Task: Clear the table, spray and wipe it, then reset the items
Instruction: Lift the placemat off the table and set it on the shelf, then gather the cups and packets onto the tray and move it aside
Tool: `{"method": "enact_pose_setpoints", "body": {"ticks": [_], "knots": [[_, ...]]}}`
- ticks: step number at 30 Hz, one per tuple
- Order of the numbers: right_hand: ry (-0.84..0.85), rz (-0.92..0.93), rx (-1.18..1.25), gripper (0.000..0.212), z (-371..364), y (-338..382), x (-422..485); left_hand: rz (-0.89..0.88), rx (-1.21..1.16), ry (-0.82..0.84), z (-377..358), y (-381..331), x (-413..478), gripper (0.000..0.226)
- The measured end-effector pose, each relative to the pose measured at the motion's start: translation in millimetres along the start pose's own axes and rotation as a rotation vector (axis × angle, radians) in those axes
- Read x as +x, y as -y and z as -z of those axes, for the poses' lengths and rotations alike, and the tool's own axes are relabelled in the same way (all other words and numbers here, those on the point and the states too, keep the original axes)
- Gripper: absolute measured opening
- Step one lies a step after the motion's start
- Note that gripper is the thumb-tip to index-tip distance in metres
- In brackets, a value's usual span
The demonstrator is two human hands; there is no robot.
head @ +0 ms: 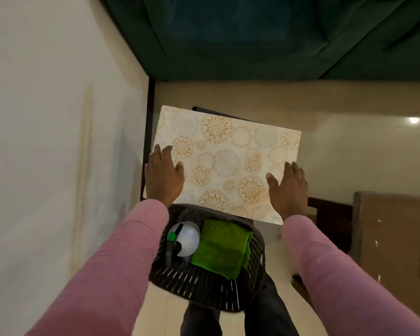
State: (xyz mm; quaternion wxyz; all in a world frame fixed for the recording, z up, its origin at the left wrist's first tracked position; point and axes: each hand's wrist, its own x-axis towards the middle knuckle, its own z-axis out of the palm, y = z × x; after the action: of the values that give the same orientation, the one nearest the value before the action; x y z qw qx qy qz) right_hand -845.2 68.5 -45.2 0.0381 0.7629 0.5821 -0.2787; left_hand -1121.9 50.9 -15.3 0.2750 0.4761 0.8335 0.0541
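**Two flat hands on a floral mat, with a basket close underneath**

Nearest the camera, two pink sleeves (112,263) reach forward. Between them sits a dark woven basket (199,284). It holds a white spray bottle (187,238) with a green nozzle, lying on its side, and a folded green cloth (222,248) just beside it. What the basket rests on cannot be told.

Just beyond, the left hand (164,175) lies on the left edge of a cream mat (228,156) patterned with gold flowers. The right hand (287,190) lies on the right edge. On both hands the fingers are straight and spread, laid on top with nothing clamped. The mat covers a small dark table (201,109), of which only a thin far edge shows. Farthest off is a dark green sofa (252,32).

The risks, as I judge them: flat palms give little hold, so the mat could slide off crooked or droop in the middle when lifted. Its near edge overlaps the basket rim and could catch there. A knock to the basket might roll the bottle and make it leak onto the cloth.
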Motion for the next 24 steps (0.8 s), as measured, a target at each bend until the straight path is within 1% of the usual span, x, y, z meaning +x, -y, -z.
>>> {"method": "enact_pose_setpoints", "body": {"ticks": [5, 8, 13, 16, 19, 24], "knots": [[-0.002, 0.116, -0.029, 0.066, 39, 32, -54, -0.07, 0.047, 0.015, 32, -26, -60, 0.052], [-0.018, 0.213, -0.093, 0.065, 61, 44, -107, -0.132, 0.047, 0.018, 53, -36, -110, 0.052], [-0.052, 0.399, -0.223, 0.065, 85, 42, -206, -0.23, 0.114, 0.034, 80, -36, -202, 0.054], [-0.094, 0.401, -0.225, 0.065, 92, 30, -250, -0.275, 0.16, 0.002, 85, -31, -246, 0.056], [-0.125, 0.381, -0.233, 0.065, 100, 9, -283, -0.311, 0.218, 0.014, 83, -26, -283, 0.059], [-0.151, 0.399, -0.211, 0.064, 112, -16, -298, -0.311, 0.204, 0.019, 75, -28, -313, 0.061]]}}
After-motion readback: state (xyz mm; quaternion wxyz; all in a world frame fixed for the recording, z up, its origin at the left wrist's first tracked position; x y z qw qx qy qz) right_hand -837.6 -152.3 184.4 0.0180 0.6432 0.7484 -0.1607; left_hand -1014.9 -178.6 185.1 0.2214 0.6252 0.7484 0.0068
